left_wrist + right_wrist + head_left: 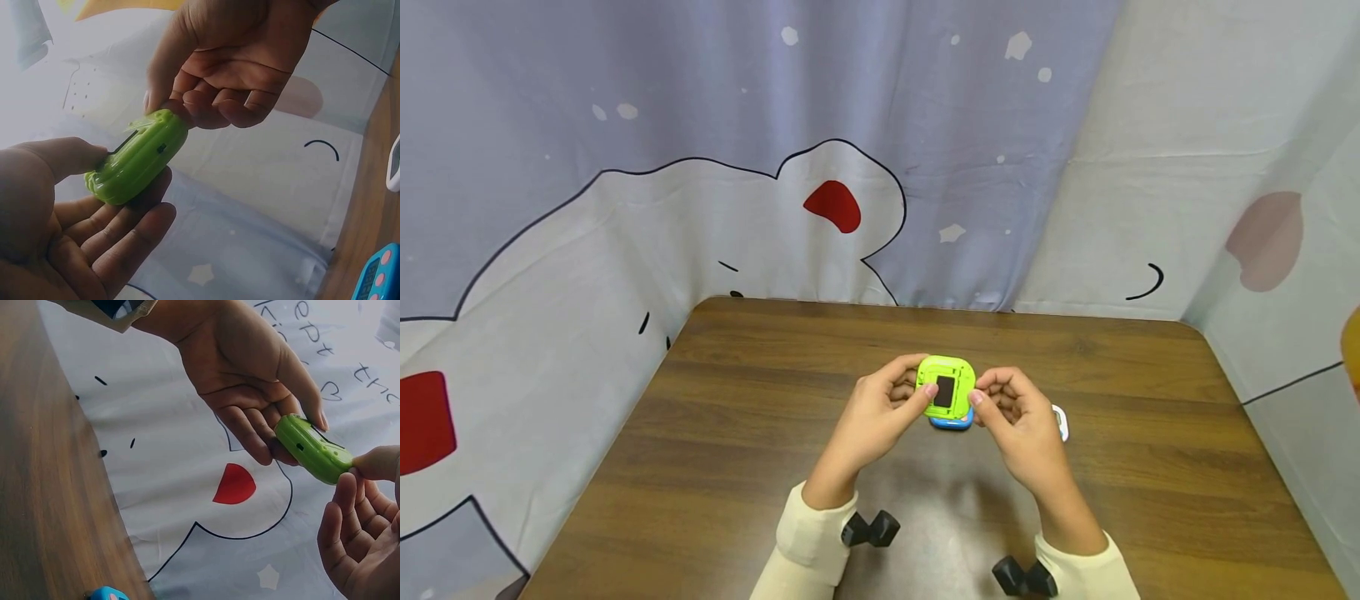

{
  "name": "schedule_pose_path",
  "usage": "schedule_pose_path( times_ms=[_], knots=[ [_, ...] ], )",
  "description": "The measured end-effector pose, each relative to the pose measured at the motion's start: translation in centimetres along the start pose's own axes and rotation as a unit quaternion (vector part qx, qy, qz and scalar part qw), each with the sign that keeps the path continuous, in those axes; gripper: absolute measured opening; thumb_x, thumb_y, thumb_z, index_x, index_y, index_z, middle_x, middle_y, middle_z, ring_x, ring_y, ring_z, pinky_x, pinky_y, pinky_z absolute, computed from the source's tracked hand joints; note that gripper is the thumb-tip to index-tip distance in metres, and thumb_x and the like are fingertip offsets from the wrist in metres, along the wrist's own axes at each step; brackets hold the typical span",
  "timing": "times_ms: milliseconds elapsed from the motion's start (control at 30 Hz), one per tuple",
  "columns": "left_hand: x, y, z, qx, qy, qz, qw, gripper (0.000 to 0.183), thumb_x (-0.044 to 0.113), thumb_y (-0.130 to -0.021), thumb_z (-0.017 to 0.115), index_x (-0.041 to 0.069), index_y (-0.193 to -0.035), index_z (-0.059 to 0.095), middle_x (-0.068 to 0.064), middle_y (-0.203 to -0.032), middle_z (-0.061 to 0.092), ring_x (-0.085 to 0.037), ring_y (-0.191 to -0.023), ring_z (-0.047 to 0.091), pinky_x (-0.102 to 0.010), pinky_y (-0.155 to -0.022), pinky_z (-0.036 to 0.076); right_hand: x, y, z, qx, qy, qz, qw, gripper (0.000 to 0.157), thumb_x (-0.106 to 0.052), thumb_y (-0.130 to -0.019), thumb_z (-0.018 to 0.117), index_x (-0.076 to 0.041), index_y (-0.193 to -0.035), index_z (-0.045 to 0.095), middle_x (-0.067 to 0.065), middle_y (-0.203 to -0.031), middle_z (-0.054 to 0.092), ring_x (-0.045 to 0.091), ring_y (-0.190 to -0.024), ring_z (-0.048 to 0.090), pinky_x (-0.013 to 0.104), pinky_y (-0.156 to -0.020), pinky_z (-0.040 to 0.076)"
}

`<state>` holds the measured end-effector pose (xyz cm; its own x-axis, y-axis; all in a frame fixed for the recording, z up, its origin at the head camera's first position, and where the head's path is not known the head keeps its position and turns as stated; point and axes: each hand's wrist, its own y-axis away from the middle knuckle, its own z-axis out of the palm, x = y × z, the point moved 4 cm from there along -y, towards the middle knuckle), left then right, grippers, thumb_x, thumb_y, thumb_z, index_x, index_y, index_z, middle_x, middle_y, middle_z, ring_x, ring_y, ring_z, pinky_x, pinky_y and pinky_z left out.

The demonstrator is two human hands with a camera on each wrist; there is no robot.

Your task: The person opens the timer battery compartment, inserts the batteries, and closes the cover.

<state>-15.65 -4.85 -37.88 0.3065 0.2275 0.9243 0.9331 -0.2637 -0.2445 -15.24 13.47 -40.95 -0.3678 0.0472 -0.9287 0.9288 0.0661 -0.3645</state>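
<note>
A green digital timer (959,390) is held above the table, its back with a dark rectangular patch turned up towards the head camera. My left hand (880,408) grips it from the left, thumb on the back and fingers beneath. On the opposite edge, my right hand (1021,429) pinches the timer's rim between thumb and fingertips. Side on, the green timer (140,159) shows a small dark slot in the left wrist view. Below it on the table lies a blue timer (952,424), whose screen and pink buttons appear in the left wrist view.
A white device (1061,423), partly hidden by my right hand, lies on the wooden table (760,375) to the right. Printed curtains (970,150) surround the table at the back and sides. Black wrist mounts (871,528) sit on both cream sleeves.
</note>
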Motion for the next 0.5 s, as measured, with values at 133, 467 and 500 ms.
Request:
schedule_pose_path(
  times_ms=[133, 467, 500],
  knots=[
    [0.10, -0.03, 0.00, -0.004, -0.004, 0.001, 1.0000, 0.033, 0.009, -0.095, 0.064, 0.001, -0.127, 0.059, -0.009, -0.092, 0.069, -0.012, -0.078, 0.069, -0.023, -0.069, 0.054, -0.02, -0.06, -0.11, -0.005, -0.003, -0.005, 1.000, 0.009, 0.001, -0.093, 0.063, 0.004, -0.099, 0.057, 0.012, -0.080, 0.058, 0.019, -0.066, 0.061, 0.027, -0.062, 0.056],
    [0.31, -0.04, 0.01, -0.008, 0.000, -0.001, 1.0000, 0.033, 0.008, -0.095, 0.063, 0.000, -0.127, 0.059, -0.011, -0.094, 0.070, -0.017, -0.083, 0.071, -0.024, -0.073, 0.055, -0.08, -0.11, -0.31, -0.016, 0.002, -0.004, 1.000, 0.007, 0.001, -0.093, 0.064, 0.003, -0.096, 0.058, 0.012, -0.079, 0.059, 0.023, -0.068, 0.062, 0.028, -0.063, 0.057],
    [0.30, -0.04, 0.02, -0.008, -0.001, -0.003, 1.0000, 0.033, 0.008, -0.095, 0.063, 0.000, -0.127, 0.059, -0.011, -0.094, 0.070, -0.016, -0.083, 0.071, -0.024, -0.073, 0.055, -0.10, -0.11, -0.31, -0.017, 0.003, -0.003, 1.000, 0.007, 0.001, -0.093, 0.064, 0.003, -0.096, 0.058, 0.012, -0.079, 0.059, 0.023, -0.068, 0.062, 0.028, -0.063, 0.057]
  ],
)
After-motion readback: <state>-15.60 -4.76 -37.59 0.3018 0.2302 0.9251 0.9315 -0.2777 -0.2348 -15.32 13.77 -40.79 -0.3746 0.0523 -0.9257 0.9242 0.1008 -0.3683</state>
